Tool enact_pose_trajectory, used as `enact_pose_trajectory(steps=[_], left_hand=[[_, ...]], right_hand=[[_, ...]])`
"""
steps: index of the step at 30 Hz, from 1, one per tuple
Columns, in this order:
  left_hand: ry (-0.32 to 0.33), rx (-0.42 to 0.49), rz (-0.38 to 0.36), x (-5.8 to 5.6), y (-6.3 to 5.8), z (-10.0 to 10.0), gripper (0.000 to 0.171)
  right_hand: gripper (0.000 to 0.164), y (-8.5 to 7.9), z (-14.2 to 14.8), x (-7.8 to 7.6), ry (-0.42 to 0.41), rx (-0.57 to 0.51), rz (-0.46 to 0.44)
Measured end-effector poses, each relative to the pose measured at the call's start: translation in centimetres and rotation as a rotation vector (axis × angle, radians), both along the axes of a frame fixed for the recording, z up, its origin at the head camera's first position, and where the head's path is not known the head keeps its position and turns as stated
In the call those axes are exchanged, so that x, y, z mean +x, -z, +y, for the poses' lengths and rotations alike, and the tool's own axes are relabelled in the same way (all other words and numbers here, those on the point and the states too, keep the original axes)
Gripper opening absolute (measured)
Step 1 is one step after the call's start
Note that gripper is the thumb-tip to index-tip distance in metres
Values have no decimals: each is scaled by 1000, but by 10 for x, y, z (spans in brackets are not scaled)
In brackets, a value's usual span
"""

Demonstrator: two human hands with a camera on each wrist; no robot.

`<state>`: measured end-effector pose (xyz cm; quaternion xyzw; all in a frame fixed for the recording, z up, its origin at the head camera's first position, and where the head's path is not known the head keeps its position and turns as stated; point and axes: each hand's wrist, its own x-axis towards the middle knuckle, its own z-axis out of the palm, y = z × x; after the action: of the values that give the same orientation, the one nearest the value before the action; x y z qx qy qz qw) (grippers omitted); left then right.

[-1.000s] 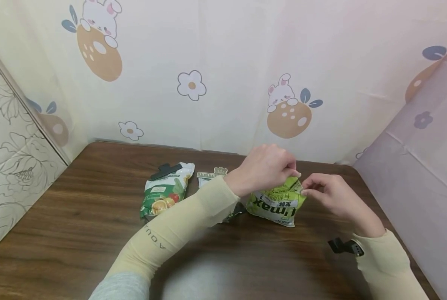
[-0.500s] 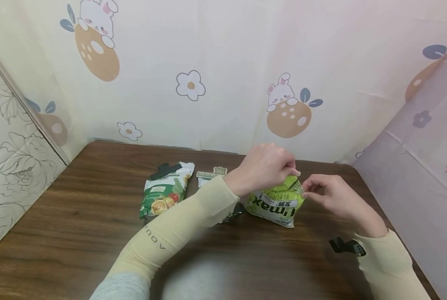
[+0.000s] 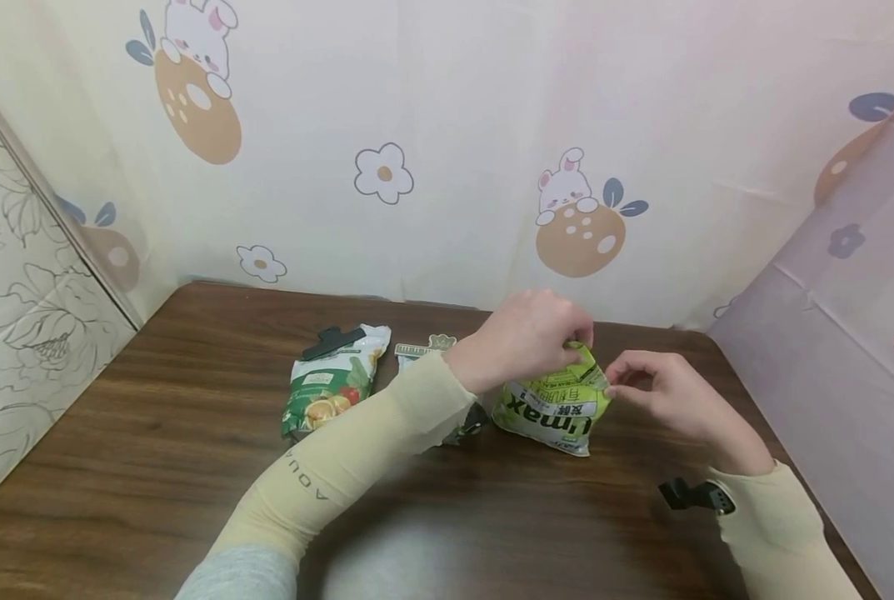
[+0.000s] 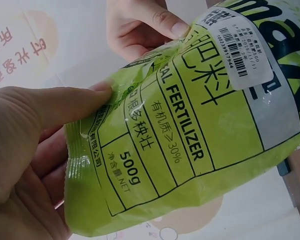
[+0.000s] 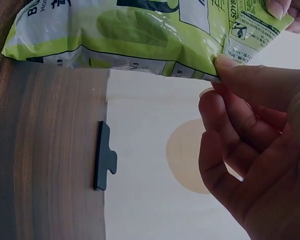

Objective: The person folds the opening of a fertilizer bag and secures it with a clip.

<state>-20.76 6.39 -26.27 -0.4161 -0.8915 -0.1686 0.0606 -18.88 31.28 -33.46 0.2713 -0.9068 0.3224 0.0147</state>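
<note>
A green fertilizer bag [image 3: 555,408] stands on the table in the head view, its printing upside down. My left hand [image 3: 529,337] pinches its upper edge; in the left wrist view the thumb [image 4: 65,104] lies on the printed face and the other fingers go behind the bag. At the bag's right upper corner my right hand [image 3: 660,387] pinches the film between thumb and fingers. The right wrist view shows that corner under the right thumb [image 5: 255,75], with the top of the bag folded over between the two hands.
Left on the table [image 3: 192,467] lies a green-and-white bag [image 3: 330,392] with a black clip [image 3: 332,342] on top. Beside it, a second bag with a pale clip [image 3: 426,346] is partly behind the left sleeve. Another black clip [image 5: 105,155] shows beyond the fertilizer bag. A patterned curtain [image 3: 461,125] hangs behind.
The left fingers have shifted slightly at the bag's top, and more of its green upper edge shows above them. The right hand has hardly moved.
</note>
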Motion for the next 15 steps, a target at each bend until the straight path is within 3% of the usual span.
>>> enact_pose_trajectory(steps=[12, 15], left_hand=[[28, 46, 7, 2, 4, -3, 7], [31, 52, 8, 2, 4, -3, 6]], right_hand=[[16, 3, 16, -7, -40, -15, -100], [14, 6, 23, -14, -11, -14, -102]])
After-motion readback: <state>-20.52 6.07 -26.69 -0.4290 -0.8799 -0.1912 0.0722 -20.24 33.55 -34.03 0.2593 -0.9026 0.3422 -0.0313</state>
